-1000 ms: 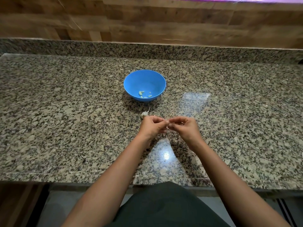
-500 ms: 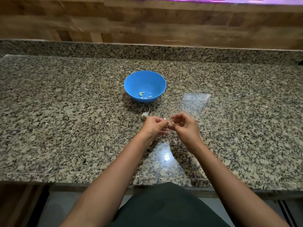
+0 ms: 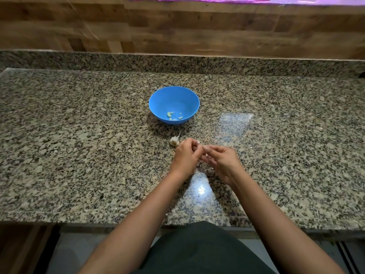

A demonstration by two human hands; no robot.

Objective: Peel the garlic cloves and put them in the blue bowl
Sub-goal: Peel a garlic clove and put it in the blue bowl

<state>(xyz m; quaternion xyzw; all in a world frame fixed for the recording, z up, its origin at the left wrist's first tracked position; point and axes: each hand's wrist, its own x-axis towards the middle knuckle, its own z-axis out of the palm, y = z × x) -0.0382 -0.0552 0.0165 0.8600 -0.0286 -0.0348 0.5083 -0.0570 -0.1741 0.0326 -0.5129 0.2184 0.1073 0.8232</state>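
Clove in hand: a small, pale garlic clove [image 3: 198, 142] with papery skin is held just above the counter where the two hands meet. Only a white tip shows; the rest is hidden.
Left hand: the left hand [image 3: 185, 158] has its fingers curled round the clove, gripping it.
Right hand: the right hand [image 3: 224, 162] has its thumb and fingertips [image 3: 206, 148] pressed together at the clove's end, apparently pinching skin.
Step in hand: judged to be peeling, with the skin not yet off.
Next move: it likely calls for pulling the skin free, then a short forward reach to drop the bare clove.
Remaining garlic: a whitish, partly broken garlic head [image 3: 174, 141] with a stalk lies on the counter just beside the left knuckles.
Blue bowl: a round blue plastic bowl [image 3: 173, 97] stands upright beyond the hands, near but apart.
In the bowl: a few pale peeled cloves [image 3: 170, 114] lie at the bottom.
Progress: judged partway.
Surface: the speckled granite countertop [image 3: 79, 155] spreads wide on both sides.
Edges: the front edge runs close to the person's body, and a raised granite ledge [image 3: 177, 62] and a wooden wall [image 3: 177, 32] close off the back, well beyond the bowl.
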